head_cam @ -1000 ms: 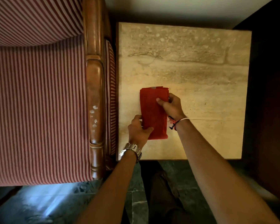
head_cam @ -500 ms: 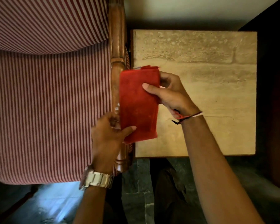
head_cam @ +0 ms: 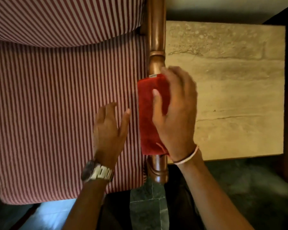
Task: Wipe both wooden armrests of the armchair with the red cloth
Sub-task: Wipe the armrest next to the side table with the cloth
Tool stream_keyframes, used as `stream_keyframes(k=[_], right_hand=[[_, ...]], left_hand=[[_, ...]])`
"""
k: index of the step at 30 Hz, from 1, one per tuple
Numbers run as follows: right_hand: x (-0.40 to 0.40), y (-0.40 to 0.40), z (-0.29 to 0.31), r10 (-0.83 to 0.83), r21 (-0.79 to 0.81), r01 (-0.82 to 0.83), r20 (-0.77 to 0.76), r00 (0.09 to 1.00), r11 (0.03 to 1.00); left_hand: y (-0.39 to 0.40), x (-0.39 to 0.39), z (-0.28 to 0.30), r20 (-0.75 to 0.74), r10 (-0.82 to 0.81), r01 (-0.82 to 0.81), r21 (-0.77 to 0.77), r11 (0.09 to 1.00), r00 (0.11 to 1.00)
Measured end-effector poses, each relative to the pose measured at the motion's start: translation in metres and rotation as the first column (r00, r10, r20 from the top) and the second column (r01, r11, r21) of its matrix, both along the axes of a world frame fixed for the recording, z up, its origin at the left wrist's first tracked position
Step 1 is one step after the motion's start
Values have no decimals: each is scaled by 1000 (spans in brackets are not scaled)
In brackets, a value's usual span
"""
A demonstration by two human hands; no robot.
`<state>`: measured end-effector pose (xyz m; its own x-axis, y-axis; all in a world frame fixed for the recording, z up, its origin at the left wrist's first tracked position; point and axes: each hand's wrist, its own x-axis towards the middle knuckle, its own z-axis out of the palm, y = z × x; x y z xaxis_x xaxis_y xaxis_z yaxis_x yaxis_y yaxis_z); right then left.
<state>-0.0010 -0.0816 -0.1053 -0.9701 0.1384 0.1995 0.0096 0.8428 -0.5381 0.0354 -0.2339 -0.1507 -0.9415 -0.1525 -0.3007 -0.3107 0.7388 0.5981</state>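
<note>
The folded red cloth (head_cam: 147,117) lies draped over the chair's wooden armrest (head_cam: 156,40), covering its middle stretch. My right hand (head_cam: 176,110) presses flat on top of the cloth, thumb on the red fabric and fingers curled over the armrest's far side. My left hand (head_cam: 109,130), with a metal watch at the wrist, hovers open over the striped seat cushion (head_cam: 56,105), just left of the cloth and not touching it. Bare wood shows above the cloth and at the armrest's front end (head_cam: 158,170). The other armrest is out of view.
A beige stone-topped side table (head_cam: 231,88) stands directly right of the armrest. The striped backrest (head_cam: 65,19) fills the upper left. Dark tiled floor (head_cam: 146,205) and my dark trouser legs lie below. Dark furniture borders the far right edge.
The cloth went from the side table, lifted by both hands, onto the armrest. My left hand has let go and moved over the seat; my right hand now holds the cloth down.
</note>
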Motion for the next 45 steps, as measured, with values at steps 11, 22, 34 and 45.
stream_keyframes(k=[11, 22, 34, 45], right_hand=[[18, -11, -54, 139, 352, -211, 220, 966, 912], [68, -10, -49, 94, 219, -163, 296, 950, 962], [7, -14, -56, 66, 314, -129, 204, 977, 941], [-96, -15, -52, 65, 316, -113, 158, 985, 942]], left_hand=[[-34, -20, -153, -130, -491, 358, -531, 768, 862], [-30, 4, -160, -209, -380, 208, -559, 802, 901], [-28, 3, -163, -222, -388, 203, -571, 796, 895], [-29, 4, -164, -215, -387, 203, -578, 790, 897]])
